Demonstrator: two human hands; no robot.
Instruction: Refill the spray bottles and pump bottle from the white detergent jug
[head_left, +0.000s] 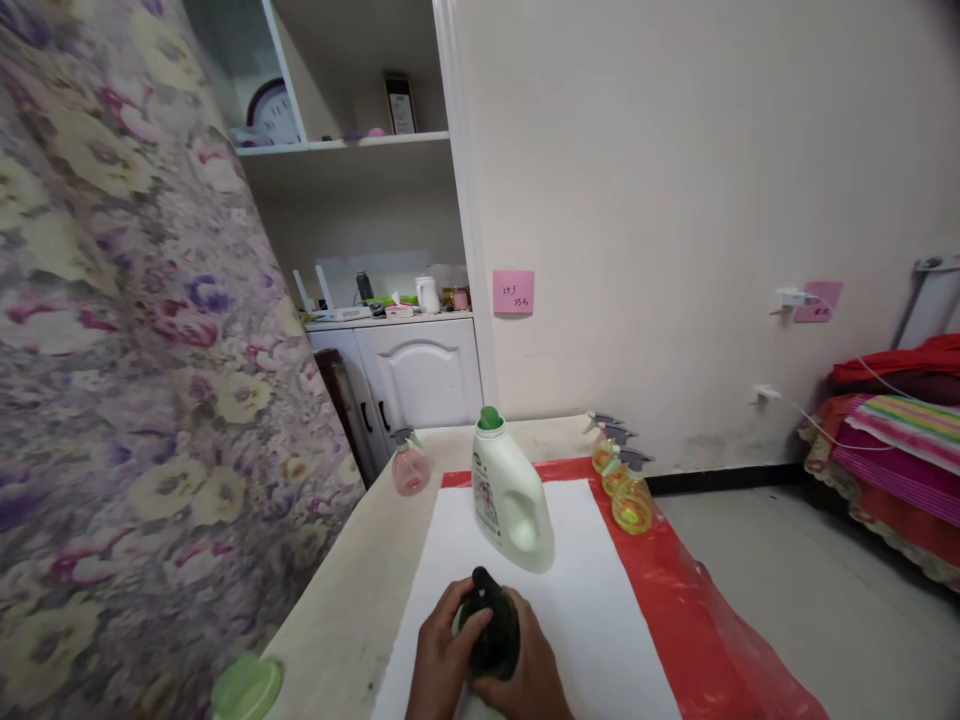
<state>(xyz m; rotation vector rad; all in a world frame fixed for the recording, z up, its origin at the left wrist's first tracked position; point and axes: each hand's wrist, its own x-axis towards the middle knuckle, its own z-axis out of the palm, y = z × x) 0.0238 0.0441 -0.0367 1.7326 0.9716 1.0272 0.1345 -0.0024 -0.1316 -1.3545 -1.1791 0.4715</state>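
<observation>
Near the bottom middle, a black funnel with a small holed tab on its rim sits between both hands. My left hand curls round its left side, the thumb pressed across it. My right hand wraps the right side. Whatever lies under the funnel is mostly hidden by the fingers. Just beyond stands a large pale green detergent jug, upright and uncapped, its green spout showing. It rests on a white sheet, apart from both hands.
Several spray bottles with yellow liquid line the table's right side on red plastic. A pinkish spray bottle stands back left. A green cap or cup is near left. A floral curtain borders the left.
</observation>
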